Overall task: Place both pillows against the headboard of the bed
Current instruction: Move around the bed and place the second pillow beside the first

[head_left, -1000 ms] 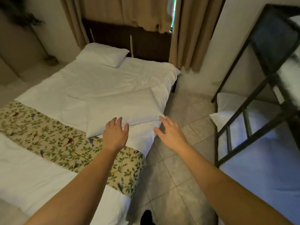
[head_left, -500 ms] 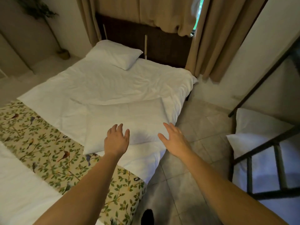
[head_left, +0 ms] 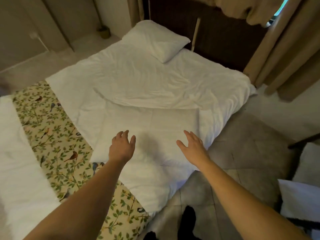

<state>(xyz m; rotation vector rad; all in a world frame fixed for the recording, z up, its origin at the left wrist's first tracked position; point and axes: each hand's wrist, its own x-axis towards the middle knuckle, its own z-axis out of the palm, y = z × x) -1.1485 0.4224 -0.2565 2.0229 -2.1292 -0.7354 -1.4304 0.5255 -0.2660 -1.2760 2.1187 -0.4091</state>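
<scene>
Since the frame half a second back, my view has closed in on the bed [head_left: 216,87]: the near pillow [head_left: 155,129] fills more of the centre and both hands sit further up over it. My left hand [head_left: 122,148] is now over the pillow's lower left part, fingers spread, gripping nothing. My right hand [head_left: 194,148] has moved in from the bed's edge to the pillow's right side, palm turned inward, also unclenched. Whether either hand presses on the cloth, I cannot tell.

Containers: only a small pot [head_left: 103,32] on the floor by the far wall; contents not visible.

Count on this bed: two white pillows. The near one lies flat mid-bed, well apart from the dark headboard [head_left: 223,37]. The far pillow [head_left: 155,40] lies at the head end, one corner just beside the headboard. One patterned bed runner [head_left: 53,135] with birds and leaves crosses the white duvet. Brown curtains [head_left: 284,54] hang at right
</scene>
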